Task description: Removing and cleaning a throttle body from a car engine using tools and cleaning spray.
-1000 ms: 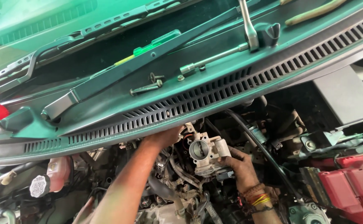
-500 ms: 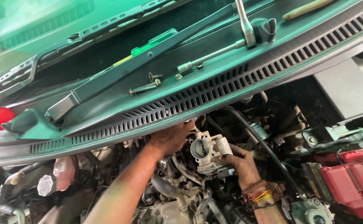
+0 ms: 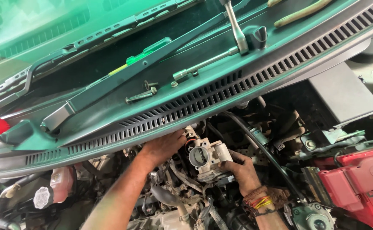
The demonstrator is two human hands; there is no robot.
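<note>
A pale metal throttle body (image 3: 207,156) with a round bore sits in the engine bay under the cowl. My left hand (image 3: 163,147) reaches in from the lower left and rests against its left side, fingers behind it near a red connector. My right hand (image 3: 241,169), with coloured thread bands on the wrist, grips the part's right and lower side. Hoses and wiring crowd beneath the part.
The slotted cowl panel (image 3: 220,96) carries loose bolts (image 3: 141,96), a socket extension bar (image 3: 203,66) and a ratchet (image 3: 237,27) next to a wiper arm (image 3: 122,83). A red-covered battery (image 3: 359,181) sits at right, a black hose (image 3: 261,147) beside it, a capped reservoir (image 3: 46,194) at left.
The view has shifted slightly left and down. Both hands stay on the throttle body, with my left hand tucked a little further behind its left side.
</note>
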